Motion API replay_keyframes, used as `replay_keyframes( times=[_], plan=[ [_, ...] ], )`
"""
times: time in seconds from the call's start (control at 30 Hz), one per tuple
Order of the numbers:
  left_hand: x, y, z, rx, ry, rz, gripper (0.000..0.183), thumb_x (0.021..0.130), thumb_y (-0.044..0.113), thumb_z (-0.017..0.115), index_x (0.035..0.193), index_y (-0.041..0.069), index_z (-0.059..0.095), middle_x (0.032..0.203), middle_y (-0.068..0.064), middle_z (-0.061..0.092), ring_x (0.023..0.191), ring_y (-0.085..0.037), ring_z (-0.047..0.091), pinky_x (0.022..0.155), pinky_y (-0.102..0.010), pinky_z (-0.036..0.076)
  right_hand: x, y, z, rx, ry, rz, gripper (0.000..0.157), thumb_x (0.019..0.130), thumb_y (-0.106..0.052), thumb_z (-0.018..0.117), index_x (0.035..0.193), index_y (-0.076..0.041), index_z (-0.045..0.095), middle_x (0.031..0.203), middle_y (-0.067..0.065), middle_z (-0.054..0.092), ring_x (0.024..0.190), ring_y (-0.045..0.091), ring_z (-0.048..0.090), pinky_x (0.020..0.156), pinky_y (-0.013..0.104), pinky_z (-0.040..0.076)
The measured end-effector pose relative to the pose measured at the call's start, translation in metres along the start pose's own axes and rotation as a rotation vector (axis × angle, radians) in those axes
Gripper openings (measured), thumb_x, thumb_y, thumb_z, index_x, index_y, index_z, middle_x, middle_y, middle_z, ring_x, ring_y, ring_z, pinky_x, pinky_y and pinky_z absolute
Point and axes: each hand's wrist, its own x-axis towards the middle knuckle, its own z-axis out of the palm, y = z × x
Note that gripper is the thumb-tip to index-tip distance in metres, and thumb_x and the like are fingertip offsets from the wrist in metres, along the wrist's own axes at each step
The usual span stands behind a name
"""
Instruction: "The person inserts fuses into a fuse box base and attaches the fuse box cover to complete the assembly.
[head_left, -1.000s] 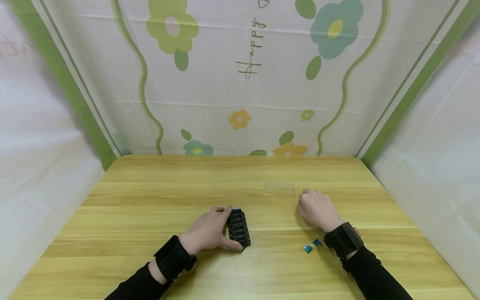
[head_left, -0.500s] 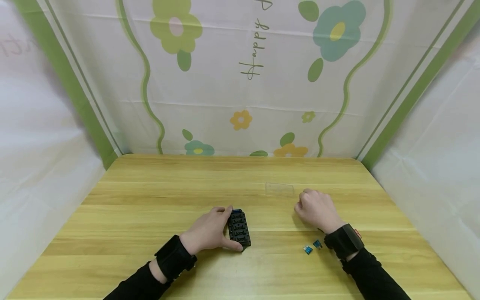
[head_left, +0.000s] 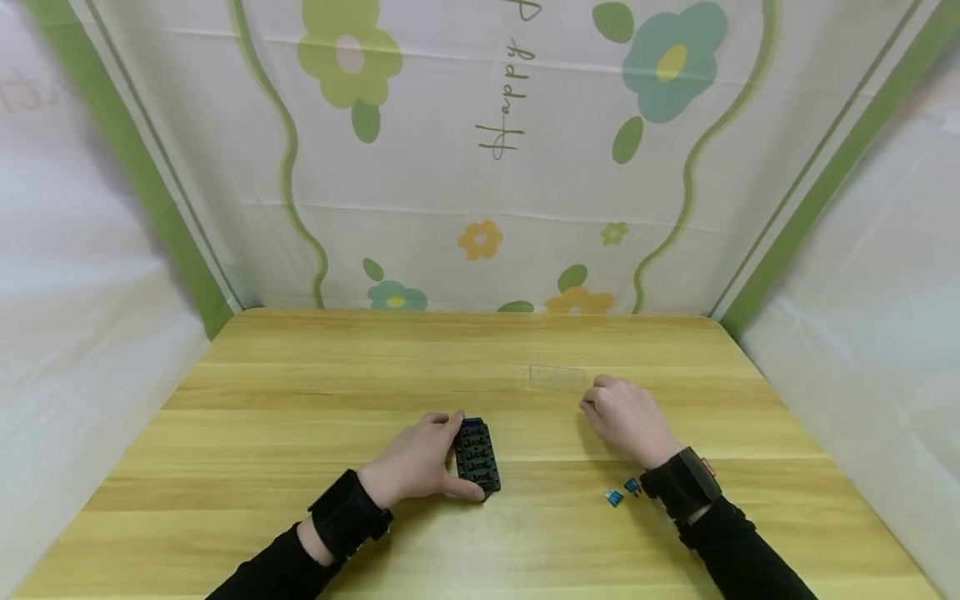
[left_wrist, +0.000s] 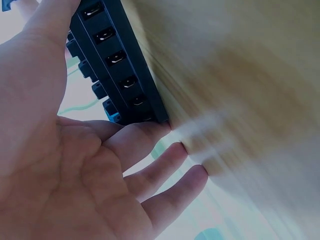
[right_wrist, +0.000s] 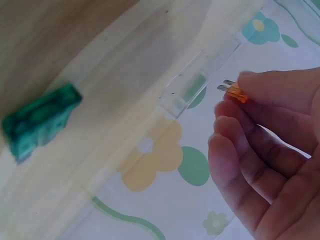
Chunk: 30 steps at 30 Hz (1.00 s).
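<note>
My left hand (head_left: 416,462) holds a black fuse box (head_left: 477,457) flat on the table, thumb at its near end and fingers at its far end. A row of slots with metal contacts shows along the box's side (left_wrist: 116,57) in the left wrist view. Something blue sits at its far end. Thumb and index finger of my right hand (head_left: 626,419) pinch a small orange blade fuse (right_wrist: 238,93), its two metal prongs sticking out. Two blue fuses (head_left: 614,497) lie near the right wrist; a blue-green fuse (right_wrist: 40,117) shows large in the right wrist view.
A clear plastic cover (head_left: 557,377) lies on the wooden table (head_left: 337,367), just beyond my right hand. Flower-printed cloth (head_left: 480,183) hangs behind the table's far edge, with pale cloth at both sides.
My right hand has shifted slightly left toward the fuse box, and its fingers have come more into sight. The left hand and the fuse box stay in place.
</note>
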Motion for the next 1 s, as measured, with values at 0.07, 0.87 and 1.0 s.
replay_keyframes(
  times=[0.07,0.87,1.0],
  plan=[
    [0.0,-0.001,0.0,-0.003,0.001,0.0,0.116,0.067,0.075,0.065,0.147,-0.003,0.031,0.137,-0.022,0.044,0.126,-0.033,0.042,0.094,-0.042,0.04,0.001,-0.002,0.0,0.001,0.005,-0.011,0.009,0.084,-0.011,0.072,0.075,-0.012,0.071,0.069,-0.007,0.045,0.056,0.005,0.044,0.048,0.02,0.037],
    [-0.001,0.001,0.001,-0.018,-0.003,-0.005,0.116,0.067,0.074,0.065,0.147,-0.002,0.03,0.138,-0.023,0.042,0.126,-0.035,0.042,0.095,-0.043,0.039,0.015,-0.022,-0.003,0.007,0.019,-0.069,0.007,0.084,-0.012,0.072,0.077,-0.011,0.072,0.071,-0.007,0.05,0.058,0.004,0.049,0.049,0.017,0.038],
    [-0.002,0.001,0.001,-0.015,-0.003,0.0,0.116,0.068,0.074,0.065,0.148,-0.002,0.029,0.138,-0.023,0.042,0.126,-0.034,0.042,0.095,-0.042,0.039,0.018,-0.027,-0.003,0.006,0.04,-0.099,0.006,0.084,-0.011,0.072,0.078,-0.011,0.072,0.073,-0.005,0.051,0.059,0.005,0.05,0.05,0.017,0.039]
  ],
)
